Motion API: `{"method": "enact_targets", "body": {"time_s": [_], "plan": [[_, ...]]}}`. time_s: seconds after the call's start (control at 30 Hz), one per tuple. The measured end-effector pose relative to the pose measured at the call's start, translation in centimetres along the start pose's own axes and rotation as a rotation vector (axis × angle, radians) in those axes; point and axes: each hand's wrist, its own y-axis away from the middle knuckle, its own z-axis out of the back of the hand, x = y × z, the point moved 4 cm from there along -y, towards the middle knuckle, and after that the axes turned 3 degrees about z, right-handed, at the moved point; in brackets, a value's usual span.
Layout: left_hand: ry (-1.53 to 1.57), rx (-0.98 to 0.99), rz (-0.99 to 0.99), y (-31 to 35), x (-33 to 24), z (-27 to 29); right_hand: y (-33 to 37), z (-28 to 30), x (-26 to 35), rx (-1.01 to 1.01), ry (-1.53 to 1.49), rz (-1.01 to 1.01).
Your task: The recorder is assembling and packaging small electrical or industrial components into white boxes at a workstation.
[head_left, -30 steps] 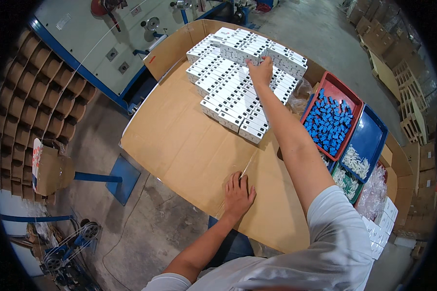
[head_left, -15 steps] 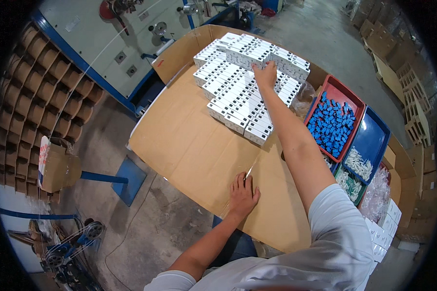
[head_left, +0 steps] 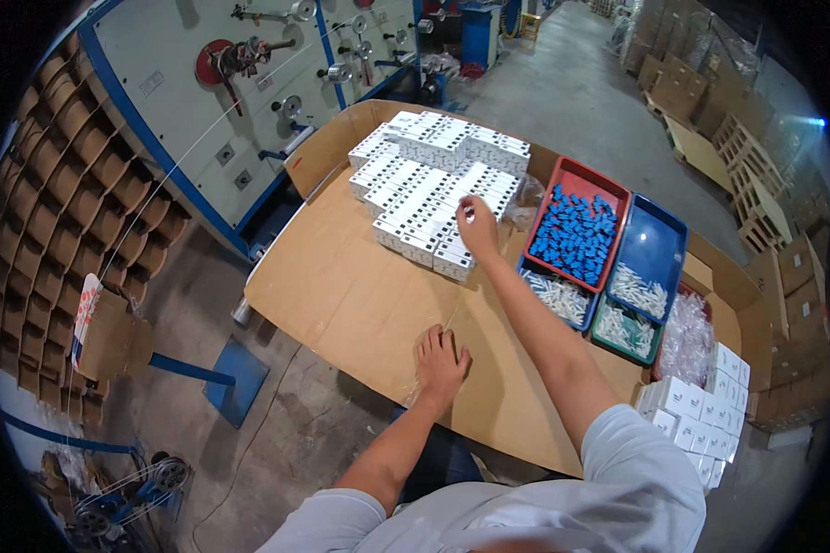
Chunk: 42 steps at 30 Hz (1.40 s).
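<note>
Many white boxes [head_left: 419, 199] under the right hand [head_left: 478, 230]

Its fingers curl over the rows; whether they grip one cannot be told. The left hand [head_left: 441, 369] lies open on the cardboard [head_left: 341, 281]. Right of the boxes: a red tray [head_left: 597, 178] of blue pieces [head_left: 575, 236]

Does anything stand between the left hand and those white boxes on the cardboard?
Nothing visible does: only bare cardboard lies between the left hand and the near edge of the white boxes. The right forearm runs to the right of that straight path.
</note>
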Motion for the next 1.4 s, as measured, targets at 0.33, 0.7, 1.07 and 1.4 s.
{"method": "enact_targets", "body": {"time_s": [0.33, 0.7, 1.07, 1.4], "plan": [[-0.008, -0.095, -0.044, 0.3, 0.6, -1.3, 26.2, 13.6, 7.4, 0.114, 0.052, -0.213], [0.118, -0.361, -0.167, 1.5, 0.6, 0.4, 42.2, 26.7, 11.3, 0.113, 0.274, -0.213], [0.312, -0.282, -0.332, 13.5, -10.7, -0.9, 43.6, 27.0, 11.9, 0.178, 0.422, 0.016], [0.511, -0.189, -0.348, 17.5, -10.8, -0.5, 43.7, 26.9, 12.1, 0.189, 0.373, -0.003]]}}
